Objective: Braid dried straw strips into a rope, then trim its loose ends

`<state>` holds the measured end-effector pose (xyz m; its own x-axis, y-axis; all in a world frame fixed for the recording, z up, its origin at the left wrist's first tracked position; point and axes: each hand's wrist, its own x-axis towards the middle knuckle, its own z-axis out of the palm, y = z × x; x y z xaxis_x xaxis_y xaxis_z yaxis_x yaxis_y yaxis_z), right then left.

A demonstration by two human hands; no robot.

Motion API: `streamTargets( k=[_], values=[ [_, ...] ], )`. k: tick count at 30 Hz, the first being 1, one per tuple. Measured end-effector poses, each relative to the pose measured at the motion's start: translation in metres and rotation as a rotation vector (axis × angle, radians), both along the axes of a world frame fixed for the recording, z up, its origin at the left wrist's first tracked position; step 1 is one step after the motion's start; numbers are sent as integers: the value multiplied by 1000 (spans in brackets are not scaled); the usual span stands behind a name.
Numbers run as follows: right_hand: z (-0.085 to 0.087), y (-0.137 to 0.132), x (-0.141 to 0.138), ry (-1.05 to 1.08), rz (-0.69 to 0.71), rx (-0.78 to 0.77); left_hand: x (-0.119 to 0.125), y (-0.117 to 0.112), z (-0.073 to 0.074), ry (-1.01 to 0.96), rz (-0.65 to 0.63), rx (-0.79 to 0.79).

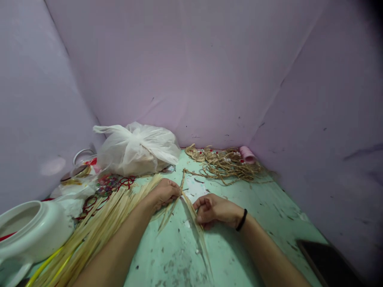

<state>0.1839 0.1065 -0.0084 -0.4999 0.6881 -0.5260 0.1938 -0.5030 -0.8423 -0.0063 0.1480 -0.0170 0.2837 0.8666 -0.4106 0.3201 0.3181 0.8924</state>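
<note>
My left hand (pixel 167 192) pinches a thin braided straw cord (pixel 182 180) at the point where its loose ends begin. From there the cord runs up the table, bends, and leads right into a tangled heap of finished cord (pixel 230 169). Pale loose strands (pixel 191 209) fan out below the pinch toward me. My right hand (pixel 217 210), with a black band at the wrist, has its fingers curled in at the right-hand strands and closed on them. Under my left forearm lies a large bundle of flat, dry straw strips (pixel 110 223).
A knotted white plastic bag (pixel 140 149) stands at the back left. Beside it are red cord (pixel 127 182), beads in a bag (pixel 107 183) and tape rolls (pixel 80 171). A white pot (pixel 38 227) sits front left. A pink thread spool (pixel 247 154) is back right, a dark flat object (pixel 329 261) front right.
</note>
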Motion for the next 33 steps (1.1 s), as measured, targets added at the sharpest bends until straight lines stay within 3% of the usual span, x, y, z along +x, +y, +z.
streamTargets(
  k=[6,14,33],
  values=[
    [-3,-7,-6,-55,-25,98,0,-1,1,3,4,2],
    [-9,-1,-4,-117,91,84,2,-2,2,33,-25,-4],
    [-7,-1,-4,-115,181,96,3,0,-2,52,-49,-9]
  ],
)
